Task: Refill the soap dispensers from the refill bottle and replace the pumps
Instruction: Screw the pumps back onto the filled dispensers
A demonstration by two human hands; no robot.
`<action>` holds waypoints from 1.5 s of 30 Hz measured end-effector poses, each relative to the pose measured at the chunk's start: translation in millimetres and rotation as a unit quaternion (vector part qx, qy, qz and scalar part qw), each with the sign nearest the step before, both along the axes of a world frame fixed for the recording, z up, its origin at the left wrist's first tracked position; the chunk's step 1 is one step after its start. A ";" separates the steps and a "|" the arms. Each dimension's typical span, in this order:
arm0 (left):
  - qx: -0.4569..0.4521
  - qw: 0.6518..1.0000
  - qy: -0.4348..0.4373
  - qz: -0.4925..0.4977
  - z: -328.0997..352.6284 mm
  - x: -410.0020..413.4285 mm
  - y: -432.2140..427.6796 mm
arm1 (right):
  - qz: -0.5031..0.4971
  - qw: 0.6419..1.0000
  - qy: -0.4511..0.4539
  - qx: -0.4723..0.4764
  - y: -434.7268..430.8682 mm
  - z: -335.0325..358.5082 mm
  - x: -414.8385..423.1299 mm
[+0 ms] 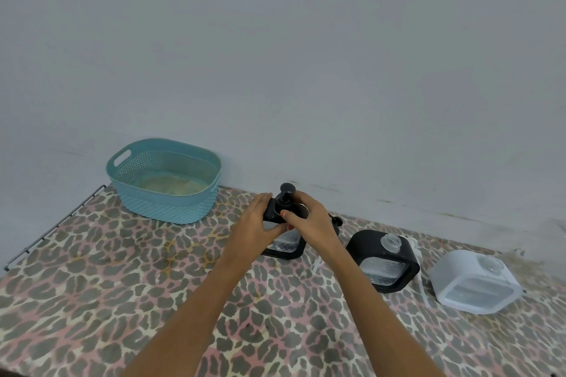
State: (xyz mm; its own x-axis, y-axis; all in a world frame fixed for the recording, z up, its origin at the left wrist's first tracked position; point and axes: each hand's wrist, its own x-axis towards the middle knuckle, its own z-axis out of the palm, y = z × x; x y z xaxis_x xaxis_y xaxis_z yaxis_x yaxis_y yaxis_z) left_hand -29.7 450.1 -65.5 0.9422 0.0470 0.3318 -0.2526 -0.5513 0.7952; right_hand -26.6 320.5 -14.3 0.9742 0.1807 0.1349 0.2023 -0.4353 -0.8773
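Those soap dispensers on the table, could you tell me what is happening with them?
A person's left hand steadies a black dispenser while the right hand grips the collar of its pump. A second black dispenser and a white dispenser stand open, without pumps. A basket sits at the left.

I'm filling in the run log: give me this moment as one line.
stage: pump at first black dispenser | left hand: holds body | right hand: at pump | second black dispenser, white dispenser: open necks
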 end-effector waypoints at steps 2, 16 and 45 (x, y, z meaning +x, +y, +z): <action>-0.002 1.000 -0.001 0.003 -0.3 -0.4 -0.9 | -0.015 1.000 -0.016 -0.010 -1.6 -1.0 0.5; -0.008 1.000 0.007 -0.007 -2.1 0.6 0.2 | -0.010 0.997 0.006 -0.074 0.0 8.9 7.5; -0.002 1.000 0.019 -0.001 -0.7 -4.5 -1.0 | -0.071 0.994 0.017 -0.084 9.0 7.7 -3.1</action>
State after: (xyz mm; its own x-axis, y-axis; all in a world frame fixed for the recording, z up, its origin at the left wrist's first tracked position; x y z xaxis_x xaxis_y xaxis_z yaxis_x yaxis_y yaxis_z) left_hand -34.2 449.0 -66.2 0.9543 0.0460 0.2954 -0.2232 -0.5477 0.8064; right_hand -29.8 329.5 -6.6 0.9950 0.0575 0.0811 0.0994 -0.5979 -0.7954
